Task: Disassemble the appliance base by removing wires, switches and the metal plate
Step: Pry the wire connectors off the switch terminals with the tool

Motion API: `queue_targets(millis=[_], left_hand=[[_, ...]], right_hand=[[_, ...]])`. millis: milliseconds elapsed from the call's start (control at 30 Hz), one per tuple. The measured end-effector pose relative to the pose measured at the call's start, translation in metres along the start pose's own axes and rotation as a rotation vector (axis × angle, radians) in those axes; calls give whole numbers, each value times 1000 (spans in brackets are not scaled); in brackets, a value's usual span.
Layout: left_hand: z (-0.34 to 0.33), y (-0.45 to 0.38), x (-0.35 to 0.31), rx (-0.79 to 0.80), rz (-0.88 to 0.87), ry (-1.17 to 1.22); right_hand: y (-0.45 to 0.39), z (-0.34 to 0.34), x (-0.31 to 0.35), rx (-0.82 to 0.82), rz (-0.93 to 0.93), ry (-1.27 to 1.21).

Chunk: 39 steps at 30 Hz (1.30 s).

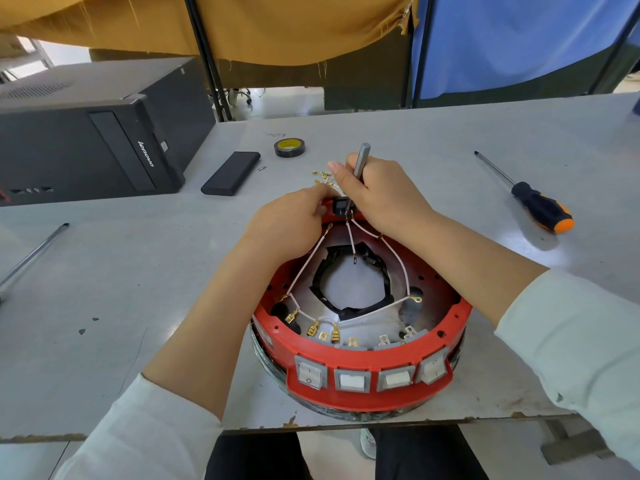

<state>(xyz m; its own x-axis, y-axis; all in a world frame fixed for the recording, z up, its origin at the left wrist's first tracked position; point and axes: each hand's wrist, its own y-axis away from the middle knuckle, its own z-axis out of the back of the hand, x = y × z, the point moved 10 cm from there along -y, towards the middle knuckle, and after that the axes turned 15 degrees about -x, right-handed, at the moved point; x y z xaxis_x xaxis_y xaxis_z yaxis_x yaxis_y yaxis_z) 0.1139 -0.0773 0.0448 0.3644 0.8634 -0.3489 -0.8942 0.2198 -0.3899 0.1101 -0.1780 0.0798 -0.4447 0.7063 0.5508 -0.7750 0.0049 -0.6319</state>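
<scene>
Your right hand [377,192] gripped a small screwdriver [360,161]; your left hand [291,216] pinched the red base [363,362]. Some wires [311,254] were loose, four switches [370,379] stayed in.

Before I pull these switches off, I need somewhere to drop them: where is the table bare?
Bare table lies between the tape roll and the orange-handled screwdriver, and between the red base and the metal rod. Crowded: loose terminals beyond both hands.
</scene>
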Motion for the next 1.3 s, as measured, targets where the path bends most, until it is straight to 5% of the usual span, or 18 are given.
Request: queue_targets(millis=[600, 1300], left_hand=[[-1, 0, 2, -1, 24, 16], [-2, -2, 4, 25, 58, 103]], right_hand=[[-11, -7, -19, 10, -186, -6], [-5, 3, -8, -81, -92, -72]])
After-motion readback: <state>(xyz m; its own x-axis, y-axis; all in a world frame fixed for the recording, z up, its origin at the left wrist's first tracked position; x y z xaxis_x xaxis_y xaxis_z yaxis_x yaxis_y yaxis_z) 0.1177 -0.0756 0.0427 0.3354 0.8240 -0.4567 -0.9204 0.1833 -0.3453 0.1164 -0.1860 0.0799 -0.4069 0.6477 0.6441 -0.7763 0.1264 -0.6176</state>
